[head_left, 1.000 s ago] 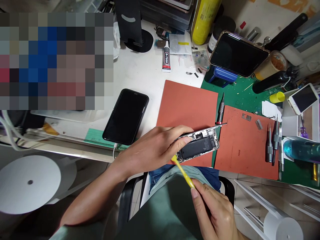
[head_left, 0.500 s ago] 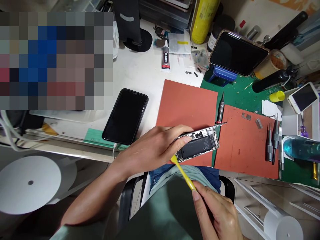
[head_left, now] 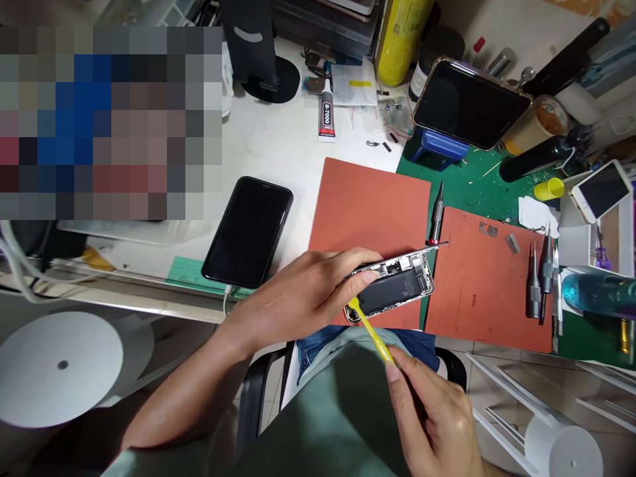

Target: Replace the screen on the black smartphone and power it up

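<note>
An opened phone (head_left: 395,289), its black battery and inner parts exposed, is tilted over the front of the left red-brown mat (head_left: 372,205). My left hand (head_left: 313,291) is closed around the phone's left end, thumb on the inside and fingers along the far edge. In my right hand (head_left: 432,404) is a thin yellow tool (head_left: 372,334), pinched between thumb and fingers. The tool's wider tip touches or overlaps the phone's lower left corner, close to my left thumb; whether it presses on the parts I cannot tell.
A black phone (head_left: 248,232) with a cable lies on the left. Screwdrivers (head_left: 534,281) and small metal parts rest on the right red-brown mat (head_left: 487,291). Behind stand a propped phone (head_left: 472,103), a glue tube (head_left: 326,112) and a yellow can (head_left: 402,43). A blue bottle (head_left: 596,295) is far right.
The yellow tool's tip has moved slightly up and right, from the phone's outer left edge onto its lower left corner. My right hand shifted with it. My left hand keeps its hold.
</note>
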Demonstrator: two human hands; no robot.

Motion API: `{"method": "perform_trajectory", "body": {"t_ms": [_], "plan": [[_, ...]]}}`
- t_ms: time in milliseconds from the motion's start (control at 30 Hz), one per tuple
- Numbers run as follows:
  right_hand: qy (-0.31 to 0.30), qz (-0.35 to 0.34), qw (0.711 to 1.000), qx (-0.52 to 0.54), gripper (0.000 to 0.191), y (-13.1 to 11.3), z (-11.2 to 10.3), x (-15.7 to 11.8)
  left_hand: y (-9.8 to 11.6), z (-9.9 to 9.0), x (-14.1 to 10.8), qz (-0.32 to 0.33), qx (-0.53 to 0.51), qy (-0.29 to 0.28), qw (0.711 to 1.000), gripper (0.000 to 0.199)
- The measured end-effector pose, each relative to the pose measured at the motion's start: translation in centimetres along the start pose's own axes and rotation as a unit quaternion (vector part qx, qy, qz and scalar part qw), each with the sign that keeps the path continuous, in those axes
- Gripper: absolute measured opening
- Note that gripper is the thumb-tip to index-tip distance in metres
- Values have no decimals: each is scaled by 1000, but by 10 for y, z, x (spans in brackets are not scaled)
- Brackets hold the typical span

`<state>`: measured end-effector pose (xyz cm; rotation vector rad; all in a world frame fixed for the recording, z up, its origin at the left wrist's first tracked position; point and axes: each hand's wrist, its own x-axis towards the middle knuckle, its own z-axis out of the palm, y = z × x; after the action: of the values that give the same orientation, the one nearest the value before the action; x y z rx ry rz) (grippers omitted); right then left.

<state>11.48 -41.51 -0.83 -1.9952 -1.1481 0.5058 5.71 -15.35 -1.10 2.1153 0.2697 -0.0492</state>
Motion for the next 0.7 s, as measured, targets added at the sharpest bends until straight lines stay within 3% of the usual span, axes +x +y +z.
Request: {"method": "perform_trajectory", "body": {"t_ms": [567, 700], "plan": [[12, -11, 1000, 3, 34, -2, -1, 1, 1, 1, 1, -3, -7, -3, 1000, 37], [-9, -13, 1000, -4, 30, -2, 0, 1, 1, 0, 2, -3, -11, -5, 1000, 37]]}}
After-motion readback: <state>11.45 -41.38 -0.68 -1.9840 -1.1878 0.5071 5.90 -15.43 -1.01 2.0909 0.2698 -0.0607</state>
